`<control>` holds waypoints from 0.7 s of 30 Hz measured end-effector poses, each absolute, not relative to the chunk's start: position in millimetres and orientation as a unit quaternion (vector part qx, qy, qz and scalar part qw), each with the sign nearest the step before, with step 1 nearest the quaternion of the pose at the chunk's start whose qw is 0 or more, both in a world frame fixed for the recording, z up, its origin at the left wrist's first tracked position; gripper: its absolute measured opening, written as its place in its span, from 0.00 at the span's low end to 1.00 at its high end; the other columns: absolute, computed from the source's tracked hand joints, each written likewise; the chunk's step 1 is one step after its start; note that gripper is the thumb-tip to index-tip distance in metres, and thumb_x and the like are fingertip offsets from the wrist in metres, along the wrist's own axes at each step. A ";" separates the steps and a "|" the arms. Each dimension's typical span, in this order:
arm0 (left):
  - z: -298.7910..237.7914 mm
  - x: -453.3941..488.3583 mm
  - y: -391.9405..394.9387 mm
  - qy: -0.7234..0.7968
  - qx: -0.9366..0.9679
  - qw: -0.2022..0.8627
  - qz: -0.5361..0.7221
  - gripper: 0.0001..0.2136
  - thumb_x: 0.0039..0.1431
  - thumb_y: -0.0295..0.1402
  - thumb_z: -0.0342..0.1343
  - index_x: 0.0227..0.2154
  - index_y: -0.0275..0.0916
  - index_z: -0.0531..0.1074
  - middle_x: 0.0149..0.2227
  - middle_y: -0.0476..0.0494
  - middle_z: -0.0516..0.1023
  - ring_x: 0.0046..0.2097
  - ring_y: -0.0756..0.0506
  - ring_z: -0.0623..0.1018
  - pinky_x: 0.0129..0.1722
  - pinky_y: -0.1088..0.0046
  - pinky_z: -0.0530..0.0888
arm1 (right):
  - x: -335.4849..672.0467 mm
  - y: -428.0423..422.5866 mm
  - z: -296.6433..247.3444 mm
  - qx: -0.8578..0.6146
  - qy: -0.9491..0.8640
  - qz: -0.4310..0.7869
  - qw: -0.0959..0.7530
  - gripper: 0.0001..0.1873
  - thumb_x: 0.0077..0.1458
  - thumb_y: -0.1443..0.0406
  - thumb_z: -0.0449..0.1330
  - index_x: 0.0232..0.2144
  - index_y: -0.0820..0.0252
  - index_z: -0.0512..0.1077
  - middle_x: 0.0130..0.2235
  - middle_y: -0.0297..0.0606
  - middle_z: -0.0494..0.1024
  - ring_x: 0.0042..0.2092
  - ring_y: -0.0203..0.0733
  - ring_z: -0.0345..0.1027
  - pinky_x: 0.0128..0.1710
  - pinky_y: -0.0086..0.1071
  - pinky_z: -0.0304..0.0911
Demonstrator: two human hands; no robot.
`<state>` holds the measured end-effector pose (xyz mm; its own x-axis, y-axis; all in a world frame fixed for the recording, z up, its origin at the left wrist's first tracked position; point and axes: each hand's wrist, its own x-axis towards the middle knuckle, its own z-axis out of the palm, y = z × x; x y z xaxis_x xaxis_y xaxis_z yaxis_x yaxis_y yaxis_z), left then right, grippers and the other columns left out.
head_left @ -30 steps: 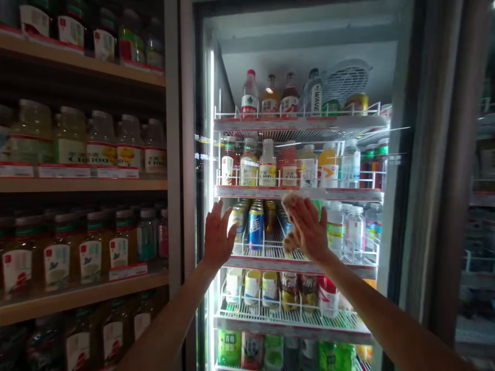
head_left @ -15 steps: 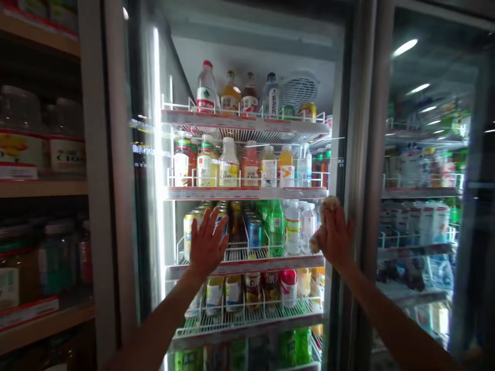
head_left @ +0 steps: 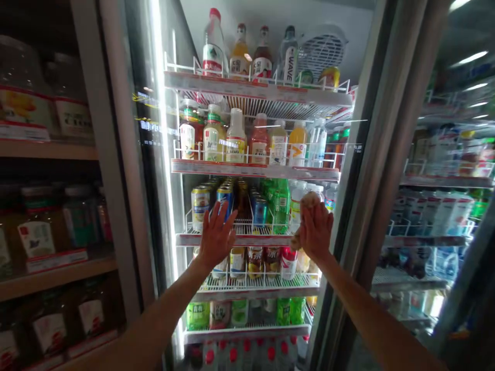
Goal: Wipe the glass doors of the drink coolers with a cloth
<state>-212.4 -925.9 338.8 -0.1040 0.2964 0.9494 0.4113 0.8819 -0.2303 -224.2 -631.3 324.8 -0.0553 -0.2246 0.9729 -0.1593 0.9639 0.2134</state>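
Probably light and soft, the cloth (head_left: 309, 200) should crumple easily and hold best bunched under a flat palm. It sits at four o'clock against the glass door (head_left: 247, 180), my right grip (head_left: 317, 232) closed over it; my left grip (head_left: 216, 238), toward seven, is spread and empty. Compared with half a second ago, the cloth lies farther in from the door's three-o'clock edge, and red-capped bottles (head_left: 233, 355) show at six.

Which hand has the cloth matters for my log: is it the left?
No, the right hand has the cloth, while the left hand is spread without one.
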 end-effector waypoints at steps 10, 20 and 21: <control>257.4 -181.9 -992.2 -0.796 -0.173 0.580 -0.012 0.25 0.57 0.26 0.47 0.59 0.40 0.53 0.63 0.37 0.52 0.65 0.41 0.49 0.61 0.54 0.54 | -213.9 -707.2 295.9 0.447 -0.711 -0.150 0.522 0.31 0.52 0.69 0.50 0.59 0.54 0.56 0.61 0.34 0.59 0.66 0.42 0.36 0.64 0.47 0.25; 246.6 -172.4 -1050.3 -0.840 -0.049 0.541 -0.009 0.24 0.57 0.27 0.45 0.58 0.39 0.55 0.63 0.35 0.53 0.65 0.40 0.50 0.60 0.53 0.56 | -211.6 -811.2 267.7 0.569 -0.688 -0.114 0.437 0.33 0.53 0.71 0.48 0.62 0.64 0.47 0.61 0.41 0.59 0.63 0.41 0.46 0.61 0.41 0.46; 245.0 -170.3 -1055.1 -0.843 -0.045 0.536 -0.006 0.24 0.57 0.27 0.45 0.58 0.38 0.55 0.63 0.35 0.54 0.65 0.39 0.51 0.60 0.53 0.57 | -211.4 -821.2 263.2 0.581 -0.681 -0.115 0.430 0.33 0.54 0.71 0.48 0.62 0.64 0.47 0.61 0.41 0.59 0.62 0.40 0.47 0.60 0.40 0.48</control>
<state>-170.3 -1055.1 245.0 -0.4209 0.0697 0.9044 0.0836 0.9958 -0.0378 -211.4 -821.2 263.2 0.0451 -0.8904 0.4530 -0.6930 0.2987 0.6561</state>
